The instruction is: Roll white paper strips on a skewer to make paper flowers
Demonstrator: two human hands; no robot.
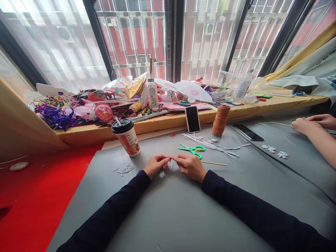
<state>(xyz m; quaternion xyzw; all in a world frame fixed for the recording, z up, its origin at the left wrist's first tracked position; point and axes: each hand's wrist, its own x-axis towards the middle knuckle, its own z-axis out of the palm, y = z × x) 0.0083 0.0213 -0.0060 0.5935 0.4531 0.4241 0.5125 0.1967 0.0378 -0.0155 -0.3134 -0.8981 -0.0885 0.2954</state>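
My left hand [157,166] and my right hand [191,166] meet over the grey tabletop [168,217], fingertips pinched together. Whatever small thing they hold is mostly hidden by the fingers and too small to name. Just beyond my right hand lie green-handled scissors [194,148] and a thin wooden stick [215,163]. White cords [217,146] lie in a bundle farther back, with small white knotted flowers [212,140] beside them. Left of my left hand is a little heap of short white cord scraps [127,169].
A lidded paper cup [130,141] stands at the back left. Along the sill are a propped phone [193,119], an orange cord spool [221,120] and piled craft supplies. Another phone [248,132] and more knotted flowers [282,154] lie rightward, near another person's hands [312,124].
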